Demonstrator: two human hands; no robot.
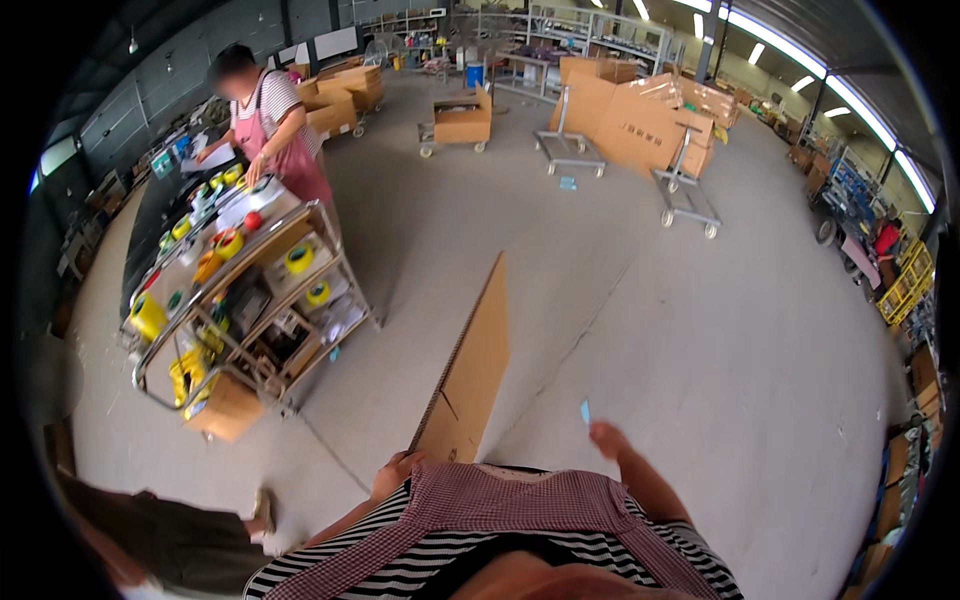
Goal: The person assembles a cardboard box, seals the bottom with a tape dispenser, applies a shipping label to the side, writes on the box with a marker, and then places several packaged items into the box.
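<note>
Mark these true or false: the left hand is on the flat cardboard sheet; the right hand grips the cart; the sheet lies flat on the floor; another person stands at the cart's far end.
1. The left hand touches the cardboard sheet: true.
2. The right hand grips the cart: false; it is apart, holding a small blue thing.
3. The sheet lies flat: false; it stands on edge.
4. A person stands at the cart's far end: true.

Flattened brown cardboard box [470, 365] upright on edge, centre floor. Small brown carton [227, 408] on cart's low end, left. Open brown box [462, 118] on far trolley. Large flat brown cartons [640, 125] stacked far right, more [345, 95] behind person.
</note>
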